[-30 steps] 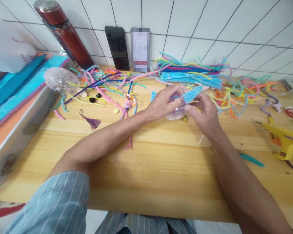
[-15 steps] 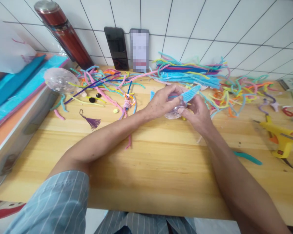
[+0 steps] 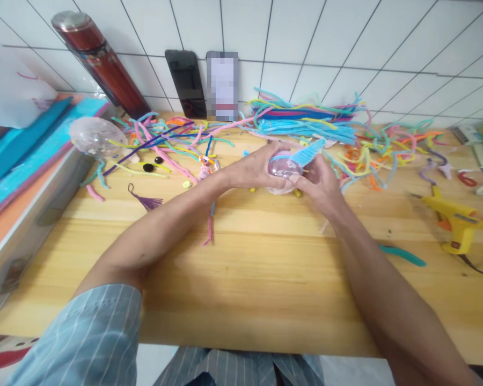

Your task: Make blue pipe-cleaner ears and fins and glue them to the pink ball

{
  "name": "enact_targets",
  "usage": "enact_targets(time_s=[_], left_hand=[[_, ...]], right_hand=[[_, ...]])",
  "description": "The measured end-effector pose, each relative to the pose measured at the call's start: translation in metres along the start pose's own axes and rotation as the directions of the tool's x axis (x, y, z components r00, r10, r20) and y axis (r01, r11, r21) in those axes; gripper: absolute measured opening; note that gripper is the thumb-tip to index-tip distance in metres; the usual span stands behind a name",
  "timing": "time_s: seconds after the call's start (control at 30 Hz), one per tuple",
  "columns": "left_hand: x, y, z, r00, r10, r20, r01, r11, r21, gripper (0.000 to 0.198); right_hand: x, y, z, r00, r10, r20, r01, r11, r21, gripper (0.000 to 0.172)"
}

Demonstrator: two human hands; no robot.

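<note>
A clear, rounded plastic piece (image 3: 282, 167) with a pinkish tint is held just above the wooden table, between both hands. A blue fuzzy wing-like part (image 3: 309, 153) sticks up from its right side, and a blue strip crosses its top. My left hand (image 3: 257, 167) wraps round the piece from the left, thumb low and fingers over the far side. From the right, my right hand (image 3: 321, 182) grips it, thumb on its near face; the other fingers are partly hidden behind it. Small yellow bits show beneath the piece.
Pipe cleaners (image 3: 306, 128) lie along the wall, with loose ones on both sides. A yellow glue gun (image 3: 461, 220) and teal strip (image 3: 403, 255) are at right. At left are a purple tassel (image 3: 147, 201), a clear balloon-like object (image 3: 96, 137), a red flask (image 3: 100, 64) and two phones (image 3: 186, 84).
My left hand has moved off the top of the clear piece to its left side, so more of the piece shows. The whole view has shifted slightly.
</note>
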State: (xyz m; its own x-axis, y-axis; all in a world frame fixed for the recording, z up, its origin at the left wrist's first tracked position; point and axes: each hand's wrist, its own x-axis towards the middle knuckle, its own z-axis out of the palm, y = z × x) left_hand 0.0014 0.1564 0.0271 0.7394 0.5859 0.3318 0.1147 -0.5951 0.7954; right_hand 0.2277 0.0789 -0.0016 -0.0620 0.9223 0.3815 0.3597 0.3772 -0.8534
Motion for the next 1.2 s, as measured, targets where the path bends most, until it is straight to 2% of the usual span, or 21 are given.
enact_targets(time_s=[0.1, 0.27, 0.33, 0.5, 0.87, 1.03, 1.2], left_hand=[[0.001, 0.001, 0.002, 0.999, 0.042, -0.007, -0.043, 0.999, -0.001, 0.082], [0.003, -0.004, 0.001, 0.999, 0.039, -0.005, -0.039, 0.999, 0.004, 0.080], [0.003, -0.006, 0.002, 1.000, 0.030, -0.007, -0.030, 1.000, 0.007, 0.080], [0.002, -0.006, 0.005, 0.999, 0.032, -0.025, -0.032, 0.999, 0.012, 0.078], [0.002, -0.004, 0.005, 1.000, 0.013, -0.017, -0.013, 1.000, 0.007, 0.079], [0.002, -0.004, 0.004, 0.999, 0.033, 0.001, -0.033, 0.999, 0.004, 0.080], [0.001, 0.008, 0.002, 1.000, -0.010, 0.023, 0.010, 1.000, 0.011, 0.079]], right_hand=[[0.002, -0.002, -0.003, 0.999, 0.032, -0.004, -0.031, 0.995, 0.099, 0.051], [0.006, 0.000, -0.004, 0.967, 0.013, -0.253, 0.007, 0.997, 0.080, 0.028], [0.007, 0.001, -0.003, 0.952, 0.021, -0.305, 0.003, 0.997, 0.079, 0.022], [0.005, 0.001, 0.000, 0.959, 0.017, -0.283, -0.014, 1.000, 0.012, 0.012], [0.003, 0.012, -0.002, 0.961, -0.028, -0.276, 0.000, 0.995, -0.101, 0.010], [0.002, 0.005, -0.002, 0.960, 0.016, -0.278, -0.017, 1.000, 0.000, 0.013], [0.003, -0.002, 0.001, 0.969, 0.040, -0.243, -0.010, 0.992, 0.125, 0.019]])
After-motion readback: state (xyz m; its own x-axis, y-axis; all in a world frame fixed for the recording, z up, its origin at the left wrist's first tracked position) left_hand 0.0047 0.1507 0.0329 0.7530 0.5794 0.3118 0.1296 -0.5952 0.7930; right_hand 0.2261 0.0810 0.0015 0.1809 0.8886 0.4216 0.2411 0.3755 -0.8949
